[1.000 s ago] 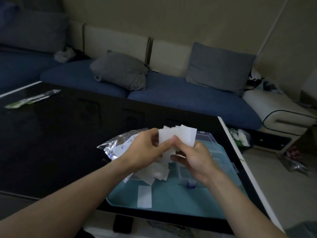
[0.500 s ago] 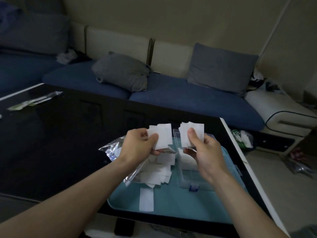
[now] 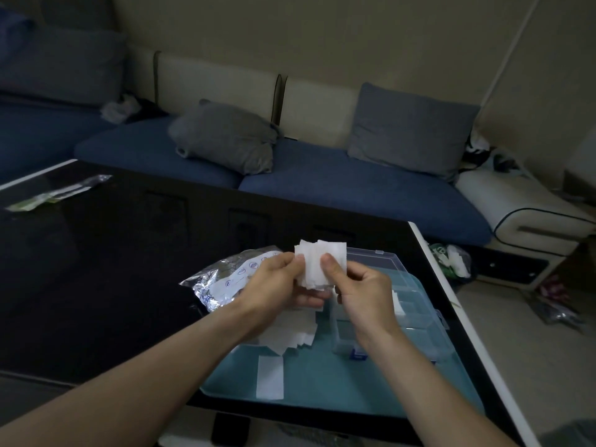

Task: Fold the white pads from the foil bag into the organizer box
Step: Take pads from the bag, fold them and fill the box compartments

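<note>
Both hands hold one small stack of white pads (image 3: 317,264) above the table. My left hand (image 3: 279,285) pinches the stack's left edge, and my right hand (image 3: 361,293) pinches its right side with the thumb on top. Below them lies a loose pile of white pads (image 3: 292,333), and a single flat pad (image 3: 270,377) rests on the teal tray (image 3: 354,388). The crinkled foil bag (image 3: 225,279) lies to the left, partly under my left wrist. The clear organizer box (image 3: 416,314) stands open on the tray, partly hidden by my right hand.
The black glossy table (image 3: 113,269) stretches left, with a thin plastic wrapper (image 3: 58,191) at its far left. Behind it is a blue sofa (image 3: 354,188) with grey cushions. The table's white right edge (image 3: 451,301) borders the floor, where bags lie.
Half a second ago each hand held its own stack, apart. Now the hands have come together and the pads form one stack between them.
</note>
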The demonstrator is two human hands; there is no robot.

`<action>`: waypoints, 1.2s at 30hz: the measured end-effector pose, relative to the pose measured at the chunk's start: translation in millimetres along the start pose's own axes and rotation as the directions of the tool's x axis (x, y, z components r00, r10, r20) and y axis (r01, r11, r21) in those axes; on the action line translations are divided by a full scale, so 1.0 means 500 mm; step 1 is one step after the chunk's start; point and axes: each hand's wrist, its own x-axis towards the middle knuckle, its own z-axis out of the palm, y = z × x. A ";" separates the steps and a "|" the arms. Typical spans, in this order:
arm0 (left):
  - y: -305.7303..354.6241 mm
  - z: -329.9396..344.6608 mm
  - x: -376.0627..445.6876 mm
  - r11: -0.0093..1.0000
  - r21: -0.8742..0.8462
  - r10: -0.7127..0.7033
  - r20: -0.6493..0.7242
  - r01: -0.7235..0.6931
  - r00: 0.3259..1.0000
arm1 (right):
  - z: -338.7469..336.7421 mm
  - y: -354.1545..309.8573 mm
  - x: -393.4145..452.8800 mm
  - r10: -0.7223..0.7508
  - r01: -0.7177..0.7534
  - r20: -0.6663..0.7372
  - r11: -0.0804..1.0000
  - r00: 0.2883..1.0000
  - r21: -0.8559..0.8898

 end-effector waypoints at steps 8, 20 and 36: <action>-0.002 -0.009 0.003 1.000 0.014 0.014 -0.012 -0.013 1.000 | -0.009 0.004 0.012 -0.120 0.111 -0.035 0.974 0.992 -0.196; -0.007 -0.013 0.007 0.973 0.172 0.171 -0.085 -0.154 0.982 | -0.015 -0.014 0.006 -0.033 0.030 0.124 0.999 0.992 0.026; -0.017 -0.020 0.012 0.967 0.187 0.169 0.045 -0.175 0.985 | -0.035 0.003 0.034 -0.189 0.227 0.192 0.953 0.963 -0.201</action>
